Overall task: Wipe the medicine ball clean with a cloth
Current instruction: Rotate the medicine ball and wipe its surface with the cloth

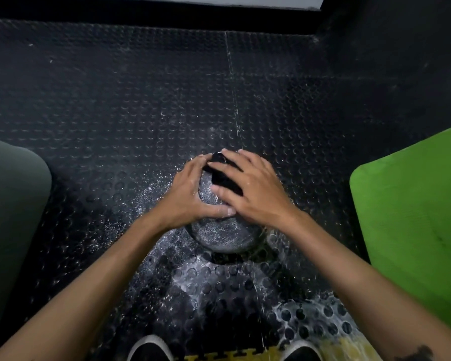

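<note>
Both hands are on a dark grey ball [225,230] that sits on the black studded rubber floor [115,113], seen from above by a head-worn camera. Left hand [193,190] cups the left side of the ball, fingers curled over its far top and thumb laid across the near top, steadying it. Right hand [250,186] lies spread over the top right of the ball and presses a black cloth [223,177] against it; the cloth shows between the thumb and forefinger, bunched rather than flat. White powder or dust is scattered on the floor all round the ball, thickest on the near side. A bright green pad [414,217] stands at the right edge of view and a dull green one [11,204] at the left, both well apart from the ball. Two dark shoes [151,350] with white rims show at the near edge. Likely risks: the ball is round and rests on nothing but the floor, so a hard stroke could roll it out from under the steadying hand. The bunched cloth may smear dust instead of lifting it. Turning the ball on the powdered floor would probably dirty the wiped parts again.
</note>
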